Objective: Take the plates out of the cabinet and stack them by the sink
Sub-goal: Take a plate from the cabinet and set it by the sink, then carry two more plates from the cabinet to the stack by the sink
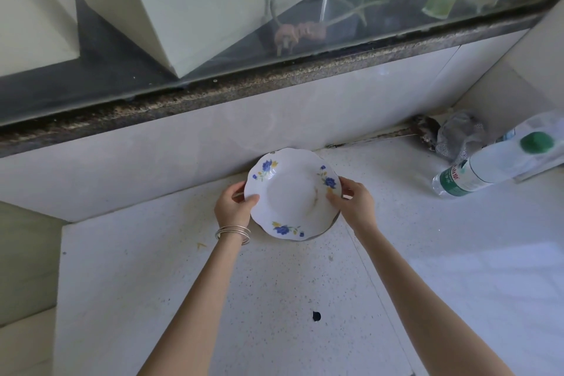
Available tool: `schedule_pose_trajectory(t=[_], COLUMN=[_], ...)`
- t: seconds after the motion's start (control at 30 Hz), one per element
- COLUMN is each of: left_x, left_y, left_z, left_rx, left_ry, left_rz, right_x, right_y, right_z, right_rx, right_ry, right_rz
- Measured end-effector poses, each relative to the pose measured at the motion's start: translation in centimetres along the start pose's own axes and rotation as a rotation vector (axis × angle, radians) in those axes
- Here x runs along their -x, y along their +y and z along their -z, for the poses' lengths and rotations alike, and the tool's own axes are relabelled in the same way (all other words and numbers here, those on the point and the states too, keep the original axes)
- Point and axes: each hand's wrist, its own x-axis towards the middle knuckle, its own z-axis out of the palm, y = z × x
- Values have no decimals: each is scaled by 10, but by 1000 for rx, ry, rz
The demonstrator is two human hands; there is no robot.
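A white plate [290, 192] with a wavy rim and blue flower prints is held over the speckled white counter [244, 299], close to the tiled back wall. My left hand [233, 207], with thin bangles on the wrist, grips its left rim. On the right rim sits my right hand [354, 201], thumb on top. A dark shadow shows under the plate's near right edge; whether it touches the counter is unclear. Neither the cabinet nor the sink is in view.
A clear plastic bottle [476, 169] with a green label lies on its side at the right, by a wrapped pack with a green cap [537, 142] and crumpled plastic [457, 137] in the corner. A stone window sill [274, 82] runs above the wall. The counter's left edge drops off.
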Motion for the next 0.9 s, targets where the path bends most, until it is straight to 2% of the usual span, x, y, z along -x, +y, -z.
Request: schedule_pose_trajectory(t=[0.1, 0.2, 0.37, 0.53, 0.7, 0.9], left_x=[5, 13, 38, 83, 139, 215], left_y=[7, 19, 51, 66, 45, -12], left_z=[8, 23, 53, 90, 131, 193], left_rx=[-38, -81, -283, -492, -680, -805], left_ry=[-29, -44, -73, 64, 276, 450], left_rz=[-22, -120, -407, -577, -586, -407], right_x=[4, 10, 25, 57, 98, 160], right_y=[-6, -20, -58, -90, -104, -105], right_z=[11, 30, 59, 64, 39, -22], right_rx=[-58, -53, 168, 317, 442, 487], right_ry=[-66, -102, -146, -189, -244, -461], right_rz=[0, 83, 376, 640, 895, 1067])
